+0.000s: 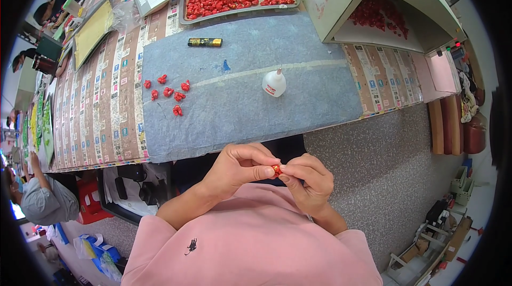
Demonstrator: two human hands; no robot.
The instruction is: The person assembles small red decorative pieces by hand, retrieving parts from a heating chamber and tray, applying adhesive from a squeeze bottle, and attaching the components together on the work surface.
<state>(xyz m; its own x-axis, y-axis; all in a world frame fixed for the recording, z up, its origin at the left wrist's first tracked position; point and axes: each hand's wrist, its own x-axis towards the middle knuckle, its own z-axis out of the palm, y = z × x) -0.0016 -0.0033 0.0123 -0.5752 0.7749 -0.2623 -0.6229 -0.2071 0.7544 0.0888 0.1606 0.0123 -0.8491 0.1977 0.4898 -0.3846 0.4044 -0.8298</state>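
Note:
Between the fingertips of both hands, close to my chest and short of the table's near edge, is a small red piece [276, 170]. My left hand [240, 166] pinches it from the left, thumb and forefinger together. From the other side the thumb and forefinger of my right hand [309, 180] close on it. Much of the piece is hidden by the fingers. Several similar red knobbly pieces [168, 92] lie loose on the left of the blue cloth [224, 120]. A white squeeze bottle [274, 83] with a thin tip stands on the cloth, right of centre.
At the back is a metal tray [185, 18] full of red pieces. An open-fronted box [320, 3] holding more stands at the back right. A black and gold lighter-like cylinder [205, 42] lies on the cloth. At far left, another person [48, 200] sits by the table.

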